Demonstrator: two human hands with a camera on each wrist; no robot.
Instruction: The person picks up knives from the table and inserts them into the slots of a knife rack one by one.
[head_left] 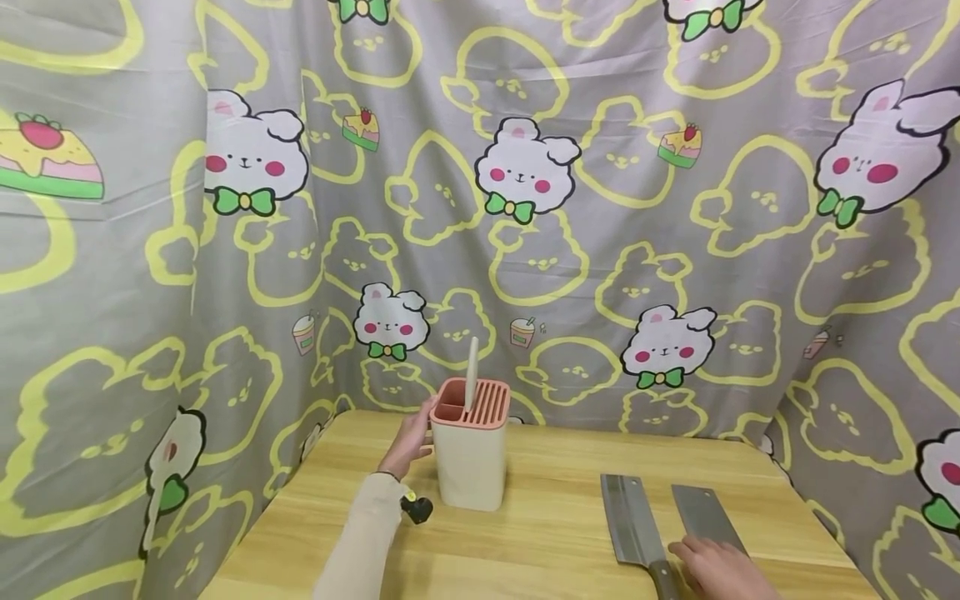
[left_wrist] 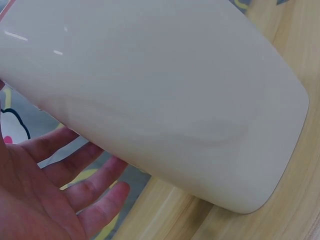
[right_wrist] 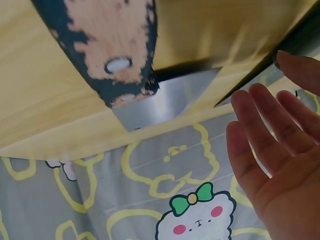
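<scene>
A cream knife holder (head_left: pixel 468 467) with a pink slotted top stands upright on the table. A slim white upright piece (head_left: pixel 472 367) sticks out of its top. My left hand (head_left: pixel 411 437) rests against the holder's left side near the rim, its loosely bent fingers (left_wrist: pixel 95 190) spread along the wall. Two cleavers lie on the right: the nearer-left cleaver (head_left: pixel 632 521) has a dark handle, and beside it is the second cleaver (head_left: pixel 705 512), its handle hidden by my right hand (head_left: pixel 716 567). In the right wrist view, a worn, peeling handle (right_wrist: pixel 112 45) shows beside that hand's extended fingers.
The wooden table (head_left: pixel 555 533) ends at a patterned cloth curtain (head_left: pixel 555 250) that hangs behind and along both sides. A small black object (head_left: pixel 417 507) is strapped at my left wrist.
</scene>
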